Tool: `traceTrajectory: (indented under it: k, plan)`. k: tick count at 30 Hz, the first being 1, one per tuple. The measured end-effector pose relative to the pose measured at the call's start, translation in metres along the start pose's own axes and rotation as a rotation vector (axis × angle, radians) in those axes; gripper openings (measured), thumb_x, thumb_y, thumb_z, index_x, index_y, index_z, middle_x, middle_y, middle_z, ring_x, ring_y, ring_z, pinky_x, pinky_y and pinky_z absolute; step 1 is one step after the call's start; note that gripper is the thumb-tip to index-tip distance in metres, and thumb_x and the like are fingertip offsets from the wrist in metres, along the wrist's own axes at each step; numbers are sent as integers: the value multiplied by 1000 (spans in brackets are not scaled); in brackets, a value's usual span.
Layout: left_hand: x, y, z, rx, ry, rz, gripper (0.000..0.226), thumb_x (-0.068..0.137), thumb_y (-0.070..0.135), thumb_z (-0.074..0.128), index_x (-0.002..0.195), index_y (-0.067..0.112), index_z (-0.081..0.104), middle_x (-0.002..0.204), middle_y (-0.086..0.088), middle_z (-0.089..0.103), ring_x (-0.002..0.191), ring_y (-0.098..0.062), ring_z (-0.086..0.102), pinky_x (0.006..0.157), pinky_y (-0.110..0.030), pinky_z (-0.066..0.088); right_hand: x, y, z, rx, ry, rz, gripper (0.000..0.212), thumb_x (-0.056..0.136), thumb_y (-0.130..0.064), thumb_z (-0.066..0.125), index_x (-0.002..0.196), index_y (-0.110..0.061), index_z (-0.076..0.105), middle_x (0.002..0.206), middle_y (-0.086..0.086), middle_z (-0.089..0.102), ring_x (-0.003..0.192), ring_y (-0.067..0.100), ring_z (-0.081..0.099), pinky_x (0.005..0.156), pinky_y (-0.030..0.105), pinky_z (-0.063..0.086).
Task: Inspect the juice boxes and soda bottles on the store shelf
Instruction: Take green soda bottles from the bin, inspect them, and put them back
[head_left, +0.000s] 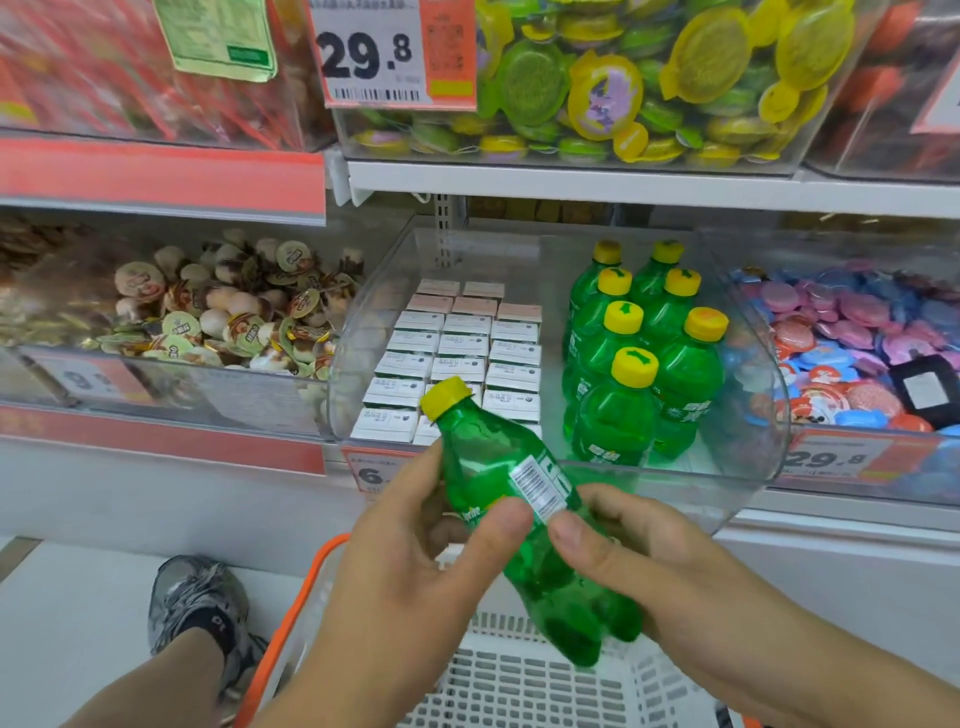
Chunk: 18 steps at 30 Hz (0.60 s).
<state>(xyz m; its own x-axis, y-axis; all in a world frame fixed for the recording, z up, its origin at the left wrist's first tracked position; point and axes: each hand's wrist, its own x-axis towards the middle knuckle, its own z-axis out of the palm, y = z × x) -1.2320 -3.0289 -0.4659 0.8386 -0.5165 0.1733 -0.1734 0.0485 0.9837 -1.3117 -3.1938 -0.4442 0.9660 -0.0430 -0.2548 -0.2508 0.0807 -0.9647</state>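
Left hand (415, 551) and right hand (644, 566) both hold a green soda bottle (524, 514) before the store shelf (571, 179), above a basket (524, 675).

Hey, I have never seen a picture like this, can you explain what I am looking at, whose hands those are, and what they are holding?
This is one picture from a camera worn on a person's head, looking down at their own hands in a shop. The left hand and right hand together hold a green soda bottle with a yellow cap, tilted, barcode facing up. Behind it, a clear bin on the shelf holds rows of small juice boxes and more green bottles. Below is a white shopping basket with an orange handle.
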Motion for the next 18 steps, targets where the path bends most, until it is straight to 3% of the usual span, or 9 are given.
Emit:
traceTrajectory:
  k: [3,4,5,6,7,8,12,15,18]
  plan:
    - [-1,0,4,-148,93,-39,51,73,31,72,123,24,62,109,7,75,101,-10,71,78,-15,54,4,-12,19,27,-9,125,99,41,-81,81,118,-20,70,122,12,69,106,27,66,100,46,49]
    - [0,1,6,-147,112,-38,47,78,30,71,123,23,62,109,9,75,101,-7,71,78,-13,53,0,-8,20,81,-69,130,100,55,-80,75,126,-10,65,125,18,66,103,30,62,101,47,46]
    - [0,3,7,-144,127,-41,40,83,31,70,122,24,62,106,13,76,100,-3,70,76,-10,52,-1,-1,16,139,-65,93,70,80,-55,73,124,-1,64,120,22,65,98,31,58,98,48,44]
    - [1,4,8,-125,129,-42,34,85,32,66,119,28,62,101,19,75,97,3,69,74,-6,50,0,3,14,160,-48,68,38,90,-30,68,112,1,68,106,22,66,91,30,58,94,48,44]
    - [1,6,8,-103,130,-41,33,83,33,60,116,32,62,97,26,74,93,10,67,71,-2,48,5,0,13,179,-62,109,12,89,-15,65,92,-3,69,90,18,65,81,25,60,91,47,45]
    - [1,7,7,-67,135,-42,35,81,36,54,115,37,62,96,32,72,92,17,64,70,1,45,11,-1,11,260,-10,166,10,87,-13,64,80,-6,65,80,14,63,73,21,61,87,45,50]
    - [0,2,3,72,156,-51,51,83,55,43,132,47,53,118,21,64,102,19,55,77,3,38,4,-3,10,439,57,161,43,65,-20,75,101,-4,60,81,17,68,64,25,66,56,34,56]
    - [-1,1,5,28,168,-80,47,78,57,49,125,52,53,118,20,62,98,16,59,76,-1,42,5,5,8,281,80,107,59,61,-28,83,110,-8,57,86,11,75,72,20,70,69,35,54]
    - [1,5,9,-71,164,-90,57,74,58,69,127,45,52,106,18,72,94,-1,69,77,-18,55,6,9,7,174,90,24,67,58,-32,89,115,-14,57,101,9,76,91,22,74,74,27,56]
